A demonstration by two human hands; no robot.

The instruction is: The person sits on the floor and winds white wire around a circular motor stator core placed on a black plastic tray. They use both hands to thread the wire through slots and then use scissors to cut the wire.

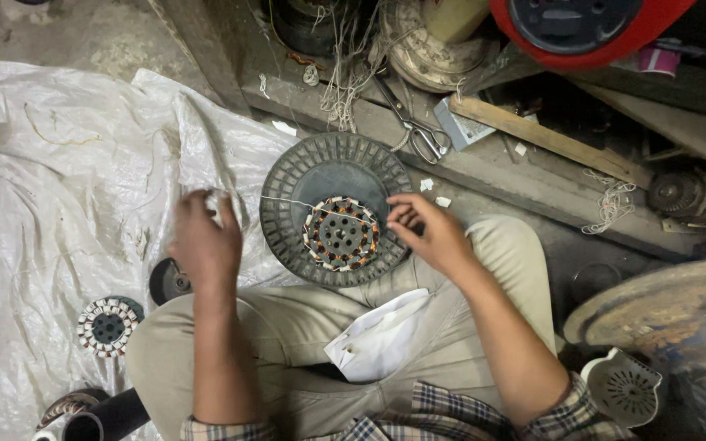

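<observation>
A round dark grey ribbed housing point(288, 180) rests against my knees, with a wound stator point(341, 234) of copper coils and white paper strips at its middle. My right hand point(426, 233) pinches a thin white thread at the stator's right edge. The thread point(288, 200) runs taut leftward across the housing to my left hand point(204, 241), which is closed on its other end. A folded white paper point(377, 339) lies on my lap.
A second wound stator point(108, 325) lies on the white plastic sheet point(59, 163) at left, beside a dark round part point(169, 282). Scissors point(414, 126), a wooden stick point(549, 139) and loose string sit on the ledge behind. A rusty disc point(663, 302) stands right.
</observation>
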